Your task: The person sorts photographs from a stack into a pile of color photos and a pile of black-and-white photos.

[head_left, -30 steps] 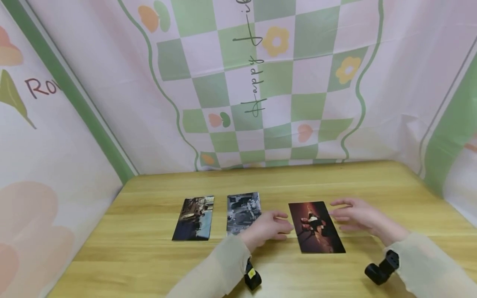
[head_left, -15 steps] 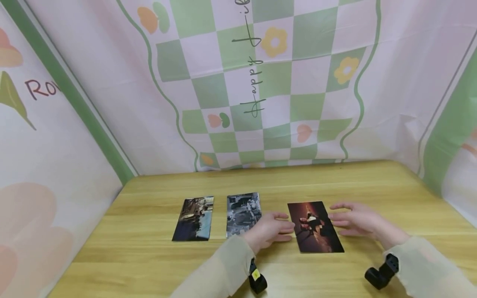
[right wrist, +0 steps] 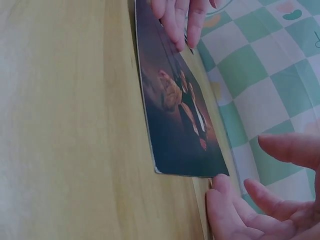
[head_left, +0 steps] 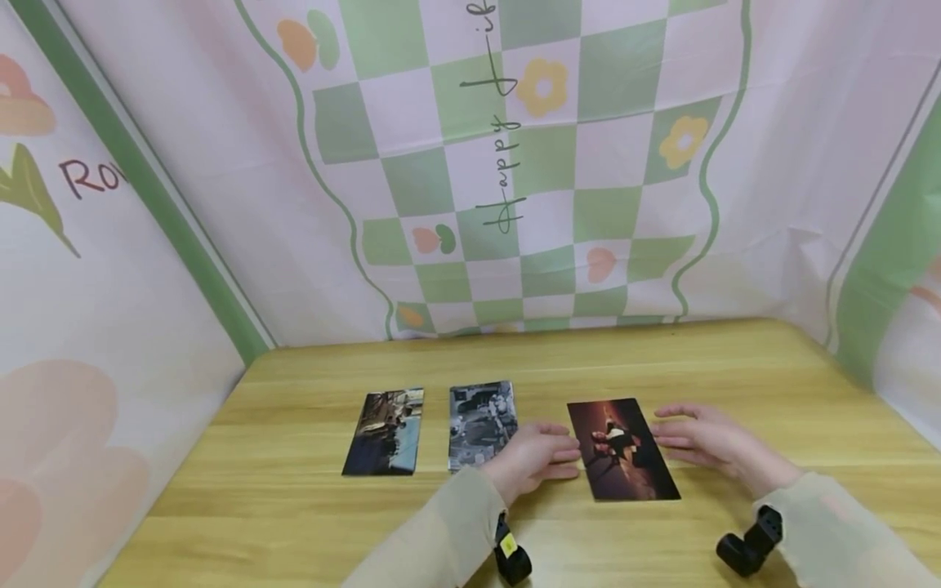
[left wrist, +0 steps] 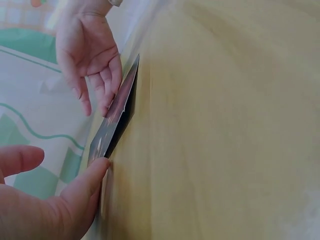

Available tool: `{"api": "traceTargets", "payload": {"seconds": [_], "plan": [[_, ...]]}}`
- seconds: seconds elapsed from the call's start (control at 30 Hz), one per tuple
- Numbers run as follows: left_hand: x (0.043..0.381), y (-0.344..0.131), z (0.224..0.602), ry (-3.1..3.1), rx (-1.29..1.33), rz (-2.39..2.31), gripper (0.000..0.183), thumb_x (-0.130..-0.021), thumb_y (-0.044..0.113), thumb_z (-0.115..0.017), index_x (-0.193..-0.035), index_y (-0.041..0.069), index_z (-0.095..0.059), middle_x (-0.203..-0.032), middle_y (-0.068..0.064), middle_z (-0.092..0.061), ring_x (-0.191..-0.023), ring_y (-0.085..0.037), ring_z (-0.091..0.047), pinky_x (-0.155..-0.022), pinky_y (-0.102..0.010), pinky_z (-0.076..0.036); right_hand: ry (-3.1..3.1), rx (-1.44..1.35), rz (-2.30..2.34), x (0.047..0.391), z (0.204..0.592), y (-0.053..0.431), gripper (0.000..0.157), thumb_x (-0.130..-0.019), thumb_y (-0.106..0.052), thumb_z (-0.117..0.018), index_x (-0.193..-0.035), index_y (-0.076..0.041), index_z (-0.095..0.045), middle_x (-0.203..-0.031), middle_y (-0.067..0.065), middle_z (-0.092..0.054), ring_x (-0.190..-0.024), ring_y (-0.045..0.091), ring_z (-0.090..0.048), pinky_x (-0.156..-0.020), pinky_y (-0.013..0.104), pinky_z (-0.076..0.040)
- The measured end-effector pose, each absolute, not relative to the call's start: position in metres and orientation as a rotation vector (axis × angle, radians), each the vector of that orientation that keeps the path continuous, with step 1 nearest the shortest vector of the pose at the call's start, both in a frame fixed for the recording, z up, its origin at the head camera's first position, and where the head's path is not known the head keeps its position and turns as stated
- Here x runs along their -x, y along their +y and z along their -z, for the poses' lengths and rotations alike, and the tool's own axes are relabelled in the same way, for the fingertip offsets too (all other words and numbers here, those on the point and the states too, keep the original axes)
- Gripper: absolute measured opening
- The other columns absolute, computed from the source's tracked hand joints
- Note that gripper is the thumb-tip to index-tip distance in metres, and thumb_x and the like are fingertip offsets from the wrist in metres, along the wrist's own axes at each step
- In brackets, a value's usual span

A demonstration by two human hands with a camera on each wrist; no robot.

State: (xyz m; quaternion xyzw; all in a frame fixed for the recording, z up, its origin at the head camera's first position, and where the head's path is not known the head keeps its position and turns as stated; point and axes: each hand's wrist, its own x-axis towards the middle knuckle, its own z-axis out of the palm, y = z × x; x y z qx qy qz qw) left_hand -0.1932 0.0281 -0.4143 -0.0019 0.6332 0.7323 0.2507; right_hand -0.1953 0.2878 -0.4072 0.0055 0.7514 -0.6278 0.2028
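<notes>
Nearest the viewer, two pale beige sleeves reach in from the bottom edge over the light wooden table [head_left: 309, 498]. The left hand [head_left: 531, 459] lies at about nine o'clock of the dark reddish photo card [head_left: 622, 448], fingers straight and together, tips touching its left long edge. The right hand [head_left: 707, 443] sits at three o'clock of that card, fingers relaxed and slightly spread, tips at its right edge. The card lies flat. Farther left lie a black-and-white photo card [head_left: 481, 425] and a dark bluish photo card [head_left: 385, 431]. At twelve o'clock hangs the green-and-pink checkered backdrop cloth [head_left: 515, 163].
</notes>
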Motion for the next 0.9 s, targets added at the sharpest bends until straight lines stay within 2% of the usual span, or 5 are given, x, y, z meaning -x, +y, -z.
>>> {"api": "traceTargets", "payload": {"seconds": [0.13,0.4,0.6,0.77,0.9], "plan": [[0.192,0.031,0.415,1.738,0.029,-2.019,0.041,-0.090,-0.005,-0.055,-0.127,-0.016,-0.043,-0.117,-0.027,-0.058,-0.110,-0.036,-0.059,-0.088,-0.043,-0.056,2.133,-0.036,1.762,0.195,0.407,0.285,0.061,-0.094,-0.008,-0.054,-0.134,0.021,-0.019,-0.098,0.001,-0.064,-0.090,0.007,-0.063,-0.082,0.029,-0.058],[0.189,0.033,0.417,1.753,0.038,-2.080,0.042,-0.085,-0.009,-0.058,-0.125,-0.013,-0.046,-0.113,-0.022,-0.060,-0.104,-0.030,-0.062,-0.087,-0.043,-0.057,2.246,-0.127,1.727,0.193,0.412,0.278,0.055,-0.093,-0.003,-0.051,-0.137,0.017,-0.025,-0.088,-0.003,-0.065,-0.080,0.006,-0.062,-0.070,0.025,-0.059],[0.191,0.032,0.418,1.801,0.069,-2.090,0.042,-0.083,-0.012,-0.059,-0.124,-0.010,-0.051,-0.107,-0.015,-0.062,-0.093,-0.024,-0.065,-0.080,-0.036,-0.059,2.270,-0.105,1.709,0.193,0.411,0.276,0.054,-0.094,-0.002,-0.051,-0.139,0.015,-0.026,-0.095,-0.001,-0.063,-0.081,0.006,-0.062,-0.071,0.025,-0.058],[0.192,0.031,0.416,1.889,0.103,-2.097,0.033,-0.082,-0.011,-0.063,-0.115,-0.004,-0.061,-0.094,-0.008,-0.061,-0.079,-0.015,-0.062,-0.072,-0.030,-0.060,2.238,-0.091,1.741,0.192,0.412,0.269,0.054,-0.093,-0.001,-0.052,-0.138,0.015,-0.028,-0.091,-0.003,-0.064,-0.079,0.006,-0.063,-0.070,0.024,-0.059],[0.192,0.027,0.415,1.916,0.101,-2.100,0.031,-0.082,-0.010,-0.063,-0.112,-0.002,-0.063,-0.091,-0.007,-0.060,-0.076,-0.013,-0.060,-0.070,-0.029,-0.060,2.211,-0.081,1.766,0.192,0.412,0.265,0.053,-0.094,-0.001,-0.051,-0.138,0.016,-0.028,-0.091,-0.004,-0.063,-0.080,0.006,-0.062,-0.070,0.023,-0.058]]}}
